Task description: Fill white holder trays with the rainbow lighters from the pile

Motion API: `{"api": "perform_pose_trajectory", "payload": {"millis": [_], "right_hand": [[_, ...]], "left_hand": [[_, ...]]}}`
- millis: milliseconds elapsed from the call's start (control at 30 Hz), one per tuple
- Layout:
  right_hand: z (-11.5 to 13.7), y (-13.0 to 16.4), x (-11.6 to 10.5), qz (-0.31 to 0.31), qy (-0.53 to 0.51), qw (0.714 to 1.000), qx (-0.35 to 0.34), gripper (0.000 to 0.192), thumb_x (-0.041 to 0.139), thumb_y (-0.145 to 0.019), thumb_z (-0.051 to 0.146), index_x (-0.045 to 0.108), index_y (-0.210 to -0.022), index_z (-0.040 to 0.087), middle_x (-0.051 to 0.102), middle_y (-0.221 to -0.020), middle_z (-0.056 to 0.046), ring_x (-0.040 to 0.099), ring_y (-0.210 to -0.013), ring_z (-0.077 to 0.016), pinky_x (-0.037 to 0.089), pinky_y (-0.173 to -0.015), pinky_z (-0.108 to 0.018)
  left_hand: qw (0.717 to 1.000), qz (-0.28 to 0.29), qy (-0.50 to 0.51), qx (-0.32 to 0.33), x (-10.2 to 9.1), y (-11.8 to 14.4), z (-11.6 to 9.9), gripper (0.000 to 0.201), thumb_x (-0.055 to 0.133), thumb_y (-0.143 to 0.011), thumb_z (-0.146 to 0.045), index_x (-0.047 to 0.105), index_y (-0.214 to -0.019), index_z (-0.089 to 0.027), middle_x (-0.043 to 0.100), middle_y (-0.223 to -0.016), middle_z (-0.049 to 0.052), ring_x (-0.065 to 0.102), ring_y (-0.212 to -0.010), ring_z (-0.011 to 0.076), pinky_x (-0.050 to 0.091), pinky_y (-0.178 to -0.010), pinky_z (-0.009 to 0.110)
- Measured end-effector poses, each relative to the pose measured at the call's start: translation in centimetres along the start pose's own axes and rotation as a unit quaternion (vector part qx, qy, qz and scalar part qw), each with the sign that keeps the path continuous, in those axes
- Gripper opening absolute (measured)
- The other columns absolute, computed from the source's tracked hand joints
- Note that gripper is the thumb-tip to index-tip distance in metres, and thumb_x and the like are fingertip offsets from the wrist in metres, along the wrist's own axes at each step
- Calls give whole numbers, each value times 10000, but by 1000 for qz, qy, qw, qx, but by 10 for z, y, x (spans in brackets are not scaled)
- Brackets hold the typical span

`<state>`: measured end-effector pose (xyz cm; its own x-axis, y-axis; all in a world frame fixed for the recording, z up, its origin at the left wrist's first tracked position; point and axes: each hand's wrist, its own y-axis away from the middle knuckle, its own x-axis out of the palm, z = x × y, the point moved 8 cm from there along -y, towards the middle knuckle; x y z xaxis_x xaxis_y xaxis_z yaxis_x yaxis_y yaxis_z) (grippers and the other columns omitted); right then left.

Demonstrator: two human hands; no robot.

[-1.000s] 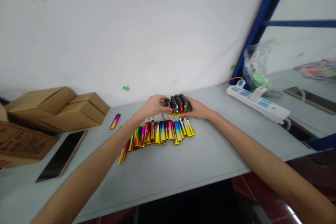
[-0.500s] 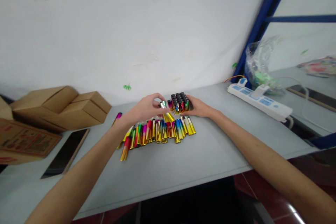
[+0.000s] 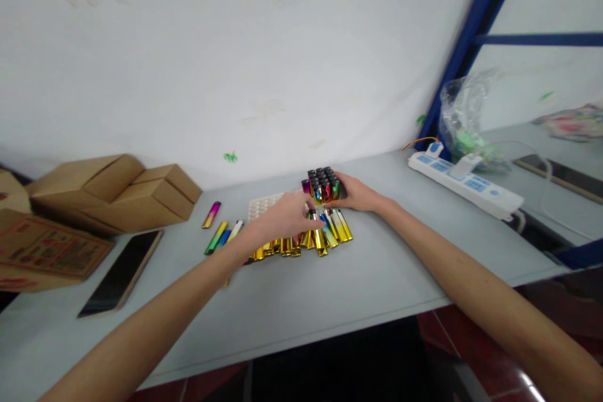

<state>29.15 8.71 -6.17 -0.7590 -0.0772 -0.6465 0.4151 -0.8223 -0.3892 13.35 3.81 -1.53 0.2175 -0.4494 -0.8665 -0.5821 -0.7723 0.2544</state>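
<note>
A block of upright lighters with black tops stands near the wall. My right hand wraps around its right side, thumb in front and fingers behind. A white tray with rows of holes lies left of the block, partly hidden by my left hand. That hand is over a row of shiny lighters lying flat, thumb and finger closed about a silver-and-gold lighter. Left of my wrist lie a purple-and-gold lighter and a green-and-yellow lighter.
Cardboard boxes and a dark phone occupy the table's left. On the right are a white power strip with plugs, a clear plastic bag and a blue frame post. The grey table's front edge runs below.
My left hand has moved down and right with the silver-and-gold lighter, from beside the block to over the row. More of the white tray shows. My right hand has stayed at the block.
</note>
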Motion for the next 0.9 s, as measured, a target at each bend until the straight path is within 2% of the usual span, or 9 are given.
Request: {"api": "perform_pose_trajectory", "payload": {"millis": [200, 333, 433, 500, 567, 633, 700, 800, 900], "right_hand": [[0, 0, 0, -5, -4, 1000, 1, 852, 867, -724, 484, 516, -1427, 157, 641, -1357, -177, 630, -1190, -363, 506, -1034, -538], [0, 0, -1, -12, -13, 1000, -8, 849, 866, -720, 491, 524, -1429, 172, 632, -1378, -174, 618, -1220, -362, 487, -1061, -536], [0, 0, 0, -12, -16, 1000, -14, 856, 868, -721, 505, 524, -1425, 160, 632, -1379, -177, 619, -1229, -356, 490, -1066, -524], [-2, -1, 0, -15, -11, 1000, -14, 857, 874, -717, 506, 526, -1421, 165, 632, -1381, -177, 621, -1230, -360, 493, -1063, -532], [-2, -1, 0, -17, -4, 1000, -15, 858, 876, -715, 505, 527, -1421, 166, 626, -1390, -181, 619, -1236, -364, 490, -1066, -539], [-3, 0, 1, -15, -1, 1000, -18, 871, 873, -720, 510, 516, -1433, 158, 619, -1400, -188, 615, -1246, -363, 486, -1073, -534], [-4, 0, 1, -16, 4, 1000, -14, 886, 868, -725, 520, 506, -1444, 151, 618, -1401, -194, 615, -1250, -359, 486, -1075, -524], [-5, 0, 0, -19, 9, 1000, -6, 896, 871, -713, 536, 516, -1441, 149, 632, -1390, -191, 625, -1242, -358, 489, -1072, -515], [-4, 0, -2, -17, 4, 1000, -5, 890, 878, -703, 531, 531, -1434, 159, 648, -1378, -175, 639, -1227, -353, 495, -1065, -508]], "left_hand": [[997, -44, -63, 15, -4, 0, -6, 408, 658, -825, -502, 658, -1072, -177, 739, -757, 41, 696, -728, 235, 459, -688, 317], [995, -88, -39, -9, -28, 5, 0, 418, 618, -852, -579, 678, -1002, -194, 732, -769, 51, 677, -728, 236, 445, -659, 320], [992, -124, -21, -21, -46, 5, 11, 376, 625, -852, -555, 689, -929, -192, 728, -757, 58, 666, -697, 222, 450, -655, 328], [988, -151, -12, -12, -54, -2, 19, 396, 661, -827, -544, 699, -994, -186, 740, -810, 74, 676, -734, 226, 474, -695, 340], [986, -166, -2, -5, -55, -13, 29, 557, 726, -767, -563, 679, -1159, -170, 752, -940, 109, 697, -833, 252, 504, -760, 360], [986, -168, 13, -3, -52, -27, 40, 784, 794, -686, -593, 620, -1305, -144, 733, -1120, 165, 698, -988, 301, 524, -842, 389], [985, -167, 36, 8, -49, -40, 48, 884, 833, -637, -583, 592, -1354, -126, 685, -1271, 208, 662, -1137, 345, 526, -919, 419], [988, -120, 85, 52, -41, -55, 50, 764, 846, -647, -487, 637, -1294, -137, 688, -1306, 191, 651, -1194, 333, 511, -995, 435], [986, -85, 121, 75, -37, -60, 48, 557, 809, -687, -383, 682, -1168, -134, 763, -1143, 152, 715, -1060, 281, 532, -967, 411]]}}
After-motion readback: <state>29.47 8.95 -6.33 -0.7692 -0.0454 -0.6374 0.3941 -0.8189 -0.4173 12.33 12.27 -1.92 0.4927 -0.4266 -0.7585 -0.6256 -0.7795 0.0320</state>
